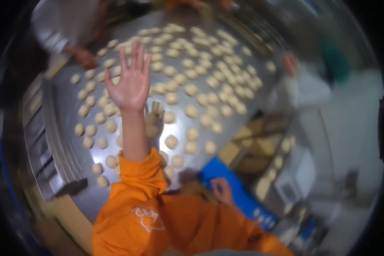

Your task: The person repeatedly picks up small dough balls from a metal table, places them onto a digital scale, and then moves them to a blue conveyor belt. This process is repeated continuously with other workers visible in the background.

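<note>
My left hand (131, 80) is stretched out over a steel table (176, 128), palm up towards me, fingers spread and holding nothing. Many pale dough balls (191, 111) lie scattered on the metal around and beyond it, some hidden under my forearm. Lower right, my right hand (222, 191) is close to my body, its fingers curled, in front of a blue tray or box (227, 174). Blur hides whether anything is in those fingers or whether they touch the blue surface.
Metal trays or pans (56, 140) are stacked along the table's left edge. At far left, another person's hand (84, 57) reaches over the table; a second person's hand (289, 64) is at far right. Brown boxes (252, 144) stand beside the blue tray.
</note>
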Demonstrator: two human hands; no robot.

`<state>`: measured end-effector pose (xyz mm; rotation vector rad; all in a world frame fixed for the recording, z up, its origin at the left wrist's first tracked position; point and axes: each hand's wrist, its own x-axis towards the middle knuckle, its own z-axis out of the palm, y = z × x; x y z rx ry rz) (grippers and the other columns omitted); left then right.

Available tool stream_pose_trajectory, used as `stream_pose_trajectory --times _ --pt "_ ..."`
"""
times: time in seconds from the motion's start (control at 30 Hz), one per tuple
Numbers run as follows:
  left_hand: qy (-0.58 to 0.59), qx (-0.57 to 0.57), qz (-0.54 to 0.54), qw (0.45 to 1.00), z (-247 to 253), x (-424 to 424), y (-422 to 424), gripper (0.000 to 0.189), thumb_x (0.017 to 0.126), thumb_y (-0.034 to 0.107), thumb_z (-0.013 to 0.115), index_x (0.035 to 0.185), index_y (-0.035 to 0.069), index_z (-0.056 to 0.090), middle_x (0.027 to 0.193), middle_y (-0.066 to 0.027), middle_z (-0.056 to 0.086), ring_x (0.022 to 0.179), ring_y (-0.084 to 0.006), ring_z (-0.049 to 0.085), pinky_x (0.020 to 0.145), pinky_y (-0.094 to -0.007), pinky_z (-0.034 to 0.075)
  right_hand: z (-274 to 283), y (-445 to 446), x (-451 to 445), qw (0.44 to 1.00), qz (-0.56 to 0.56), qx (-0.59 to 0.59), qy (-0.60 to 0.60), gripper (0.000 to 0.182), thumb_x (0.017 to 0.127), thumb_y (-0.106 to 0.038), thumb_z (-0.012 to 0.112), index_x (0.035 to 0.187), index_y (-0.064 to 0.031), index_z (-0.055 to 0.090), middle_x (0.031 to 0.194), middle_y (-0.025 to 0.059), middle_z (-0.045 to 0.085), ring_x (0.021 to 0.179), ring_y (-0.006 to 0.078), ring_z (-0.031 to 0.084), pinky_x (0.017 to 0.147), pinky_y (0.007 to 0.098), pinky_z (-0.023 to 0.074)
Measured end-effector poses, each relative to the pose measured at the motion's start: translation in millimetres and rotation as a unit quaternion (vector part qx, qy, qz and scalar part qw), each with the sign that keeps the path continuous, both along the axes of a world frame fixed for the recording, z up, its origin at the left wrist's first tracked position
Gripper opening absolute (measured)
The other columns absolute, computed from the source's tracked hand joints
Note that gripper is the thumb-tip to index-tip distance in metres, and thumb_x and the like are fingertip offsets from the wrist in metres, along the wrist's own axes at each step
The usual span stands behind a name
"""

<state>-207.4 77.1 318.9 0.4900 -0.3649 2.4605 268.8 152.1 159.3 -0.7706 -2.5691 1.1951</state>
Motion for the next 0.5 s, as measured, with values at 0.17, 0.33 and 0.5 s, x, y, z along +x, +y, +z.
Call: stream_pose_trajectory --times 0.17,0.33,0.5 --pt "0.165 -0.239 -0.239 0.926 -47.3 206.2 70.9 0.067 0.092 0.012 0.064 0.150 0.007 0.031 0.117 -0.0093 0.058 0.097 -0.0177 0.058 0.092 -0.0312 0.049 -46.7 -23.1 145.2 0.986 -0.124 -0.085 0.075 0.025 0.090 -0.008 0.061 0.115 -0.0073 0.062 0.104 0.0109 0.065 0.093 0.0302 0.061 0.082 0.0374 0.0501" --pt "0.277 -0.539 -0.395 0.690 -128.0 415.7 49.2 0.060 0.085 -0.003 0.070 0.140 0.001 0.045 0.100 -0.0035 0.059 0.084 -0.0109 0.058 0.078 -0.0238 0.051 -59.6 -29.4 316.6 0.914 -0.216 -0.001 -0.344 0.041 0.081 -0.019 0.066 0.119 -0.0080 0.058 0.113 0.0203 0.061 0.105 0.0387 0.059 0.087 0.0486 0.0487" --pt "0.443 -0.606 -0.423 0.508 -177.7 532.4 45.0 0.056 0.086 -0.003 0.068 0.138 0.003 0.050 0.107 -0.0069 0.063 0.096 -0.0143 0.063 0.084 -0.0253 0.051 -88.2 6.7 388.7 0.825 -0.490 0.249 -0.131 0.053 0.078 -0.012 0.068 0.129 -0.0148 0.054 0.125 0.0213 0.054 0.113 0.0394 0.054 0.095 0.0449 0.0472"
